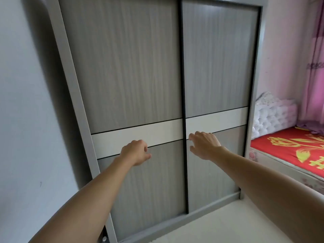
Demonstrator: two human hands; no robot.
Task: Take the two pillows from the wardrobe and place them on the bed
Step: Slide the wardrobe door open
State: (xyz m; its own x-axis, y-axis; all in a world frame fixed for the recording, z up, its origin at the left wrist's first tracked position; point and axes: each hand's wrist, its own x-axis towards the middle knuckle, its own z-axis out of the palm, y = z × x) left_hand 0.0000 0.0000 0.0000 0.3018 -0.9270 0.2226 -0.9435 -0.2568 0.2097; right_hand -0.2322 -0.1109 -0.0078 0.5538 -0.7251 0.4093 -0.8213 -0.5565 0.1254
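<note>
A grey wardrobe (133, 71) with two sliding doors fills the middle of the view, and both doors are closed. A white band crosses the doors at hand height. My left hand (135, 152) is stretched toward the left door, fingers loosely curled and holding nothing. My right hand (204, 144) reaches to the dark centre strip where the doors meet, fingers spread near the right door's edge. No pillows are visible; the inside of the wardrobe is hidden. The bed (287, 151) with a red and yellow cover lies at the right.
A plain wall (26, 120) runs along the left of the wardrobe. A white tufted headboard (273, 116) and pink curtains (313, 85) stand behind the bed. Pale floor (228, 225) lies in front of the wardrobe.
</note>
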